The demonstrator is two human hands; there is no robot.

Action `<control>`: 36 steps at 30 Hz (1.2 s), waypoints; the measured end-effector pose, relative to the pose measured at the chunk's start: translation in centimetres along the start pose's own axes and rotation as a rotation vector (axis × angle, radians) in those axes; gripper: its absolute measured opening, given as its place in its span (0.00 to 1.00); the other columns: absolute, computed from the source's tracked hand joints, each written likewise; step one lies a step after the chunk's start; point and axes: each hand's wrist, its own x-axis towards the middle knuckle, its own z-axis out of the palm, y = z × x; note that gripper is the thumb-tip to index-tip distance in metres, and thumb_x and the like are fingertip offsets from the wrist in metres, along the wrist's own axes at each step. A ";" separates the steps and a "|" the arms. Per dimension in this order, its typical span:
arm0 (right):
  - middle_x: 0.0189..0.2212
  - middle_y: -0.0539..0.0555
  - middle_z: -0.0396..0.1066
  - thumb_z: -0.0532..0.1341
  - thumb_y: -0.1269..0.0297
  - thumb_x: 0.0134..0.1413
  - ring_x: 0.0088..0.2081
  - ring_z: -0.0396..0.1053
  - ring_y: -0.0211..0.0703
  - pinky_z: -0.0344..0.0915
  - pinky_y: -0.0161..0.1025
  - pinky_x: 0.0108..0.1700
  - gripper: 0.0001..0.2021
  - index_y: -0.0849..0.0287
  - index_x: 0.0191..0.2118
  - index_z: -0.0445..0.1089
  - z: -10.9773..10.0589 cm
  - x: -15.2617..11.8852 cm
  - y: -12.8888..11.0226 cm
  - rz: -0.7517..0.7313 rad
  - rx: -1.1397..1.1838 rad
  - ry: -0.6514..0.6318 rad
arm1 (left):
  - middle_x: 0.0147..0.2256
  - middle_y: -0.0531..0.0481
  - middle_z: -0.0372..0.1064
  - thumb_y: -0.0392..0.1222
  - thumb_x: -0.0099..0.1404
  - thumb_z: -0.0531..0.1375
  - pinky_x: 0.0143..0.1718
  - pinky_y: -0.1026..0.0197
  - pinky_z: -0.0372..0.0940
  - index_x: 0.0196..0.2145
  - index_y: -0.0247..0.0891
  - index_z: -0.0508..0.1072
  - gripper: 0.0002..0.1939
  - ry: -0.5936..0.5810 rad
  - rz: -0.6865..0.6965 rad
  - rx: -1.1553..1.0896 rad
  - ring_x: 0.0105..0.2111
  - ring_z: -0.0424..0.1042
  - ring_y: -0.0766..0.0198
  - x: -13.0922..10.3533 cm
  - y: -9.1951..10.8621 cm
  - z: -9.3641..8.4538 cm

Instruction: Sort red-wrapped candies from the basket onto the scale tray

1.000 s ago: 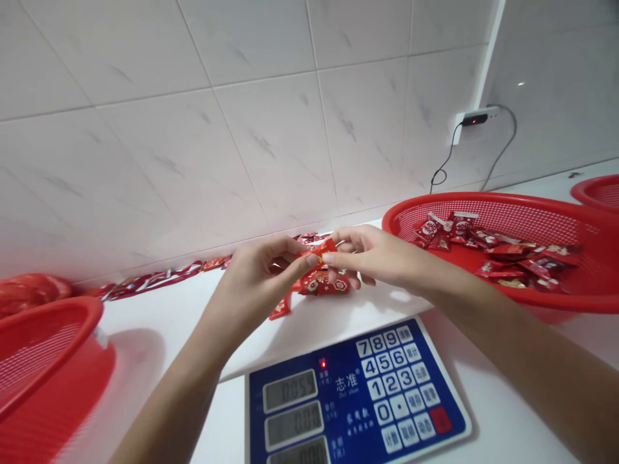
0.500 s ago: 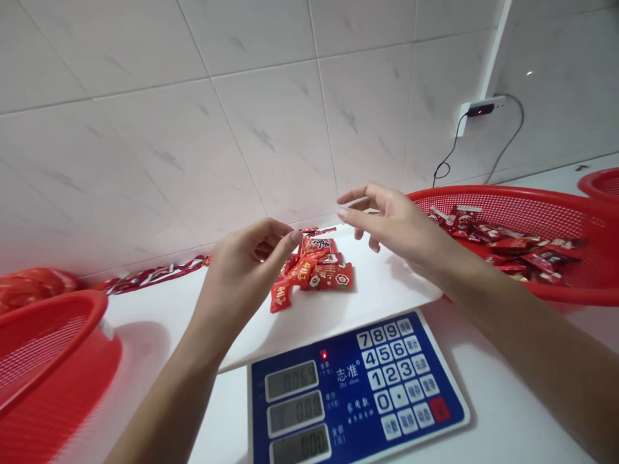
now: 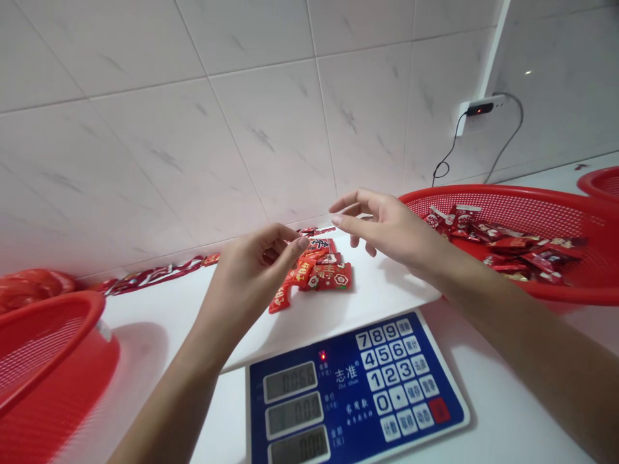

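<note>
Your right hand (image 3: pixel 389 229) has come away, fingers apart; whether your left hand (image 3: pixel 256 264) pinches anything, you can't tell. Red packets (image 3: pixel 333 276) lie just right of it, probably leaving the scale (image 3: pixel 351 412) freer to settle.

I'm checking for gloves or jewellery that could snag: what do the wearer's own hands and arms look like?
The left hand and right hand are ungloved, with slim fingers. The left forearm and right forearm are bare out to the picture's edge: no sleeve, watch, bracelet or cable shows. I see no rings, though some fingers are partly hidden.
</note>
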 end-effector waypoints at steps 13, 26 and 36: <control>0.38 0.54 0.72 0.63 0.73 0.62 0.30 0.67 0.35 0.59 0.31 0.24 0.05 0.58 0.42 0.71 -2.3 0.0 -1.8 -0.034 0.168 0.290 | 0.56 0.45 0.74 0.63 0.66 0.62 0.55 0.52 0.67 0.53 0.46 0.74 0.25 0.051 0.143 0.054 0.55 0.73 0.51 0.4 -0.1 -0.4; 0.41 0.52 0.76 0.59 0.75 0.64 0.39 0.74 0.37 0.61 0.32 0.28 0.09 0.57 0.38 0.76 -9.8 -1.9 -5.0 -0.198 0.389 0.743 | 0.70 0.42 0.55 0.71 0.67 0.53 0.61 0.31 0.61 0.64 0.58 0.70 0.33 -0.401 0.283 0.462 0.65 0.60 0.32 3.1 -6.0 3.5; 0.37 0.51 0.74 0.59 0.74 0.64 0.35 0.71 0.36 0.59 0.33 0.27 0.10 0.55 0.35 0.76 -10.1 -1.8 -4.5 -0.191 0.385 0.700 | 0.46 0.41 0.71 0.54 0.68 0.57 0.43 0.50 0.69 0.43 0.44 0.82 0.18 -0.198 0.185 0.416 0.38 0.73 0.52 2.0 -2.8 3.1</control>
